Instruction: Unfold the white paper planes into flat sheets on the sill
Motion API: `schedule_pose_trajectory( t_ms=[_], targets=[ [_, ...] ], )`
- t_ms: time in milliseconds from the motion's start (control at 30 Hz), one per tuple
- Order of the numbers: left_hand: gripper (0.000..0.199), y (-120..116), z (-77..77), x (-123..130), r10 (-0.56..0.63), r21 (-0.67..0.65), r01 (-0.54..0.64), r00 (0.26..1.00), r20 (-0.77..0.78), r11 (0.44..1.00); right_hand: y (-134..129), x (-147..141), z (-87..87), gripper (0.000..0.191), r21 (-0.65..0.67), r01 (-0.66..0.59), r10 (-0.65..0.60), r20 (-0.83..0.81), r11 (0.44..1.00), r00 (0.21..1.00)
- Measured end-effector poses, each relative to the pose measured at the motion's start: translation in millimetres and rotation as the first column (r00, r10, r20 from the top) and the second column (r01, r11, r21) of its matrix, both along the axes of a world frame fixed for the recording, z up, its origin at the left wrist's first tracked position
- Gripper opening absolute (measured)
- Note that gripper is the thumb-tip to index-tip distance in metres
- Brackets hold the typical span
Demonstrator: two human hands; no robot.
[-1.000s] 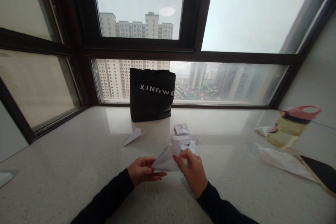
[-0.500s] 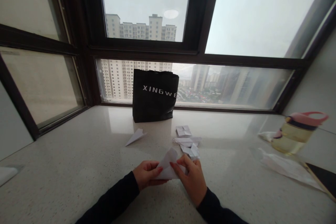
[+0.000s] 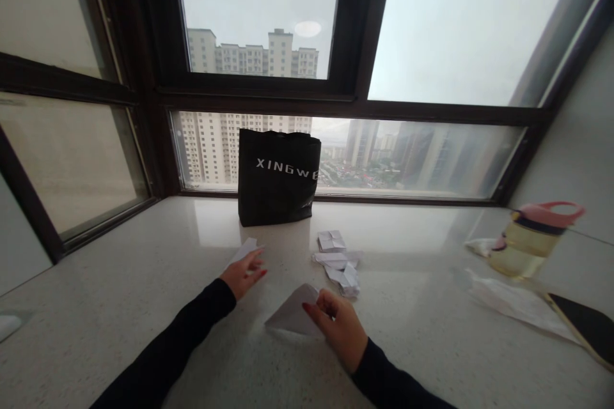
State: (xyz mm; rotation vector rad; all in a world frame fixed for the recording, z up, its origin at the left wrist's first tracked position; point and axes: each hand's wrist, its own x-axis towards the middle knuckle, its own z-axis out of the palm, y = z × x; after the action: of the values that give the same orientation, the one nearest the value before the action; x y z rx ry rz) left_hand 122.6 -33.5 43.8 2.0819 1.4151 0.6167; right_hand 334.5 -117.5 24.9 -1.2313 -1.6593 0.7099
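A white folded paper (image 3: 293, 312) with a pointed left end is pinched at its right side by my right hand (image 3: 339, 324). My left hand (image 3: 244, 273) is apart from that sheet, its fingers spread beside and partly over a white paper plane (image 3: 245, 249); whether it touches the plane cannot be made out. Several folded white papers lie beyond my right hand: a square one (image 3: 331, 241), a long one (image 3: 336, 260) and a crumpled-looking one (image 3: 346, 278).
A black bag (image 3: 279, 179) stands by the window on the speckled white counter (image 3: 158, 307). At the right are a yellowish bottle with a pink lid (image 3: 530, 243), a thin white wrapper (image 3: 520, 307) and a dark phone (image 3: 582, 326).
My left hand has let go of the folded paper and moved left and forward to the paper plane. My right hand still holds the folded paper. The view has shifted slightly.
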Motion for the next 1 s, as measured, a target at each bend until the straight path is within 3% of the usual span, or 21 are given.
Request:
schedule_pose_trajectory(
  t_ms=[100,167,267,367,467,533,600,833,900,1000],
  targets=[
    [0.04,28.6,3.4,-15.7,0.211,0.164,-0.191,0.971,-0.113,0.968,-0.2,-0.2,-0.9,0.028,0.028,0.008,-0.011,0.081,1.0,0.997],
    [0.026,35.9,2.4,-20.2,0.269,0.215,-0.233,0.95,-0.157,0.948,-0.3,-0.3,-1.0,0.029,0.045,0.022,-0.027,0.103,0.999,0.994],
    [0.018,29.1,-0.2,-16.4,0.259,0.254,-0.213,0.951,-0.167,0.944,0.0,0.3,-0.2,0.028,0.055,0.026,-0.029,0.061,0.998,0.998],
    [0.023,8.6,-3.5,-4.1,0.219,0.249,-0.183,0.967,-0.128,0.951,-0.5,1.6,2.5,0.025,0.028,-0.057,0.06,-0.11,0.998,0.992],
    [0.033,-13.7,-10.4,8.1,0.159,0.123,-0.169,0.983,0.087,0.978,-1.8,2.4,5.3,0.024,-0.006,-0.083,0.079,-0.221,0.997,0.972],
    [0.039,-24.4,-16.0,12.3,0.128,-0.055,-0.116,0.921,0.368,0.992,-2.6,2.7,6.2,0.024,-0.031,-0.055,0.047,-0.215,0.998,0.976],
    [0.045,-30.4,-19.7,12.8,0.131,-0.18,-0.038,0.834,0.536,0.983,-2.9,3.2,6.9,0.025,-0.017,-0.029,0.025,-0.192,0.999,0.981],
    [0.053,-37.5,-11.4,12.2,0.104,-0.31,0.151,0.733,0.672,0.939,-6.6,8.6,13.9,0.025,0.164,0.191,-0.169,-0.136,0.968,0.976],
    [0.051,-41.9,-9.6,16.1,0.08,-0.325,0.228,0.694,0.716,0.918,-7.2,8.8,15.0,0.024,0.186,0.202,-0.192,-0.068,0.962,0.979],
    [0.064,-51.3,-9.7,22.3,0.04,-0.337,0.366,0.624,0.781,0.867,-5.7,7.9,13.7,0.026,0.21,0.206,-0.223,0.058,0.956,0.973]
  ],
)
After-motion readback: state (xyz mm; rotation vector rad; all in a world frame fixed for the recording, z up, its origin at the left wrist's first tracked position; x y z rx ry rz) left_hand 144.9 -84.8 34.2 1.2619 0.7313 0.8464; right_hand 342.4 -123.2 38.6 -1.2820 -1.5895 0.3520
